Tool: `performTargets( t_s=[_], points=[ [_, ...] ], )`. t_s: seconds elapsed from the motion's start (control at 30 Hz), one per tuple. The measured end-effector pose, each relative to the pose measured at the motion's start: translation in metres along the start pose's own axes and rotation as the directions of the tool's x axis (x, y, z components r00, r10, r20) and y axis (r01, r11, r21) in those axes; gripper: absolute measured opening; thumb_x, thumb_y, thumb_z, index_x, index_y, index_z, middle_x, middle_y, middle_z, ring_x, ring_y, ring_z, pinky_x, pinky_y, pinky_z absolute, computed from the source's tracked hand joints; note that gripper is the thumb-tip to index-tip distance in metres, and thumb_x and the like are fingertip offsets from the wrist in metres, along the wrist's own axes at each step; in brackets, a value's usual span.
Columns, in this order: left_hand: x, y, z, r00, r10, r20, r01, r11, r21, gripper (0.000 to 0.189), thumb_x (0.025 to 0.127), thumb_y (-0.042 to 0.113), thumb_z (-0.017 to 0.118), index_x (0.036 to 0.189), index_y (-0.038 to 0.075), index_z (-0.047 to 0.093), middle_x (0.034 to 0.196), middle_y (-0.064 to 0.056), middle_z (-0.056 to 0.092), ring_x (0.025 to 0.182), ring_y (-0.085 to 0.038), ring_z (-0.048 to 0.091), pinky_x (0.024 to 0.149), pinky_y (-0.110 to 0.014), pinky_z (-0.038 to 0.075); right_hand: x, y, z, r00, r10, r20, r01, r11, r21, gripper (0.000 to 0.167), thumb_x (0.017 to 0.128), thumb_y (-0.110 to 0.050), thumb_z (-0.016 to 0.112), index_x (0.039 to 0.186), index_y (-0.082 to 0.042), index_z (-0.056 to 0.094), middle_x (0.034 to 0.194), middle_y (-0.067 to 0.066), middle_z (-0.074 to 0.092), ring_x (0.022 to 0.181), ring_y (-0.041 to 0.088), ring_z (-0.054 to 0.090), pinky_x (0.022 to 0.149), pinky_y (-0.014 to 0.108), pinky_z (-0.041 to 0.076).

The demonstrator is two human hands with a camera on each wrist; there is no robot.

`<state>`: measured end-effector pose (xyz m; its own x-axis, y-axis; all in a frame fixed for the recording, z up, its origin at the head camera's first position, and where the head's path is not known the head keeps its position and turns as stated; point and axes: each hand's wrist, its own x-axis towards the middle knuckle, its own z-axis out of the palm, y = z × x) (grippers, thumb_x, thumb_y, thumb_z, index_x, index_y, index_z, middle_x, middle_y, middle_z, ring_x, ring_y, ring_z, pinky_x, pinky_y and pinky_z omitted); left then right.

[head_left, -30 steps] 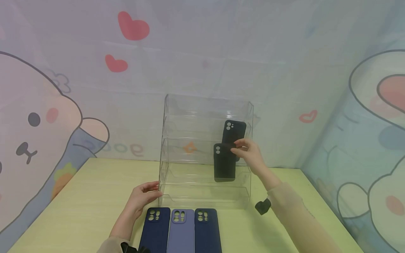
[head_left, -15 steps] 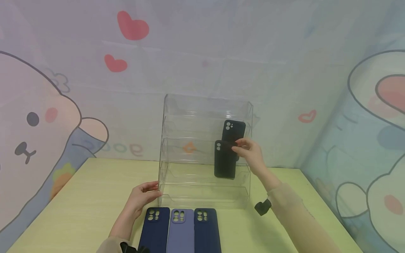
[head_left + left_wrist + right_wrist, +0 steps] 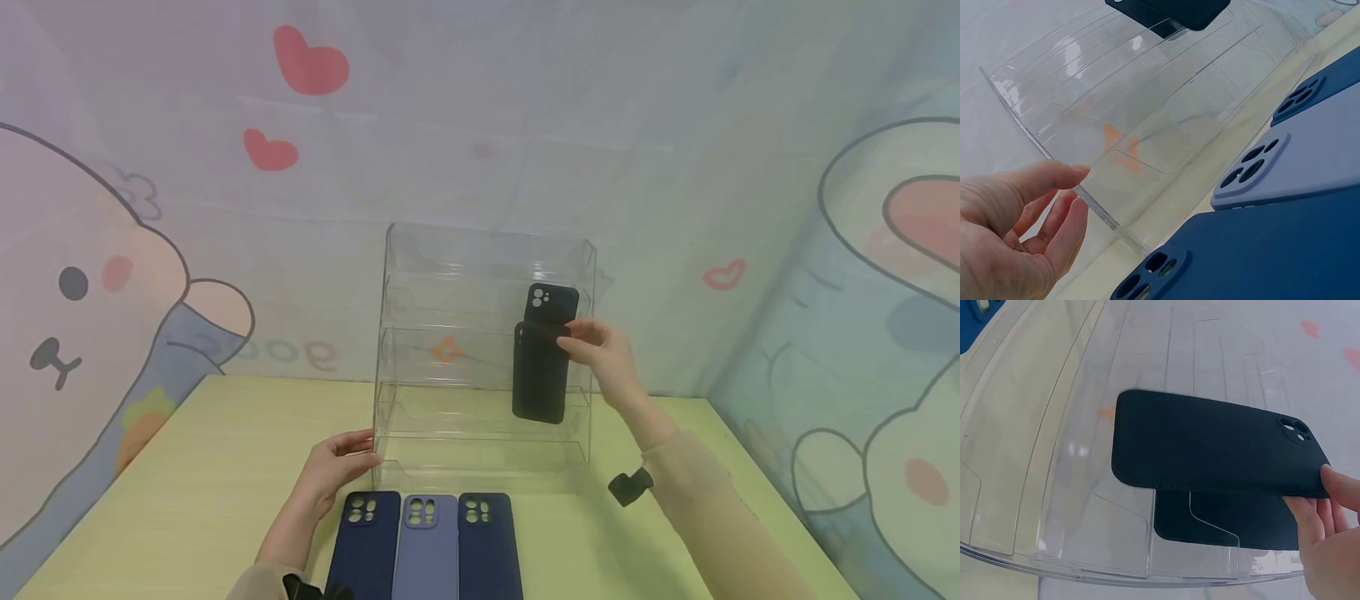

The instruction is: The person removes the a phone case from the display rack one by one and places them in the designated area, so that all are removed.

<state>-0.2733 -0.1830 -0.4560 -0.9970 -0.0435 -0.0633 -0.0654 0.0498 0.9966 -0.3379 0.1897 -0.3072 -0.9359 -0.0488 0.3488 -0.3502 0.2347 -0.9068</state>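
Note:
My right hand (image 3: pixel 606 358) pinches a black phone case (image 3: pixel 538 375) by its upper right corner, in front of the clear tiered rack (image 3: pixel 450 412). Behind it a second black phone case (image 3: pixel 551 302) stands in an upper tier on the rack's right side, partly covered by the held one. In the right wrist view the held phone case (image 3: pixel 1210 447) shows its camera cutouts near my thumb. My left hand (image 3: pixel 337 468) grips the rack's left edge low down, and the left wrist view has thumb and fingers on either side of that clear side panel (image 3: pixel 1100 209).
In front of the rack lie a dark blue phone case (image 3: pixel 365 550), a lilac phone case (image 3: pixel 427 554) and another dark blue phone case (image 3: pixel 489 554), side by side on the pale yellow table (image 3: pixel 225 467). A printed cloth backdrop (image 3: pixel 480 108) hangs behind and at both sides.
The held black phone case has risen slightly and shifted right with my right hand, turning so fewer cutouts show in the head view. My left hand stays on the rack's edge.

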Motion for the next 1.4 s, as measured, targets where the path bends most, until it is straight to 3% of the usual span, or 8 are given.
performTargets(
  t_s=[0.27,0.57,0.97,1.2,1.4],
  points=[
    [0.000,0.000,0.000,1.000,0.000,0.006,0.000,1.000,0.004,0.058,0.087,0.005,0.071,0.139,-0.007,0.049,0.132,-0.025,0.052,0.100,-0.011,0.063,0.088,-0.024,0.058,-0.009,-0.004,-0.005,0.998,0.039,0.053,-0.039,0.999,0.001,0.033,0.091,-0.005,0.064,0.116,0.015,0.057,0.082,-0.011,0.064,0.079,0.003,0.064,0.075,0.019,0.059],
    [0.000,0.000,0.000,1.000,-0.010,0.007,0.010,1.000,0.005,0.057,0.088,0.004,0.070,0.140,-0.006,0.048,0.134,-0.026,0.051,0.098,-0.009,0.062,0.088,-0.024,0.058,-0.021,0.009,-0.008,0.987,0.121,0.107,-0.125,0.992,0.026,0.037,0.090,-0.002,0.063,0.119,0.020,0.056,0.085,-0.010,0.068,0.080,0.003,0.066,0.076,0.021,0.060],
    [0.001,0.001,0.000,1.000,-0.011,-0.006,0.011,1.000,0.009,0.055,0.088,0.003,0.069,0.139,-0.004,0.050,0.132,-0.022,0.053,0.102,-0.012,0.063,0.089,-0.023,0.058,-0.054,0.045,-0.010,0.934,0.289,0.209,-0.298,0.954,0.013,0.044,0.092,-0.005,0.060,0.126,0.021,0.051,0.090,-0.003,0.070,0.076,0.004,0.066,0.073,0.019,0.059],
    [0.000,0.001,-0.001,1.000,-0.010,-0.003,0.010,1.000,0.010,0.055,0.087,0.005,0.070,0.139,-0.004,0.051,0.132,-0.021,0.054,0.102,-0.012,0.063,0.089,-0.024,0.058,-0.070,0.065,-0.006,0.915,0.336,0.223,-0.349,0.937,0.022,0.048,0.091,-0.004,0.061,0.129,0.022,0.048,0.097,0.003,0.070,0.075,0.004,0.066,0.071,0.018,0.059],
    [0.000,0.001,0.000,1.000,-0.016,-0.001,0.016,1.000,0.013,0.056,0.087,0.006,0.071,0.139,-0.003,0.051,0.132,-0.021,0.054,0.103,-0.012,0.063,0.089,-0.023,0.057,-0.083,0.077,-0.001,0.897,0.377,0.229,-0.391,0.920,0.018,0.047,0.089,-0.003,0.063,0.125,0.024,0.050,0.090,0.001,0.070,0.074,0.004,0.066,0.069,0.018,0.059]
  ],
)
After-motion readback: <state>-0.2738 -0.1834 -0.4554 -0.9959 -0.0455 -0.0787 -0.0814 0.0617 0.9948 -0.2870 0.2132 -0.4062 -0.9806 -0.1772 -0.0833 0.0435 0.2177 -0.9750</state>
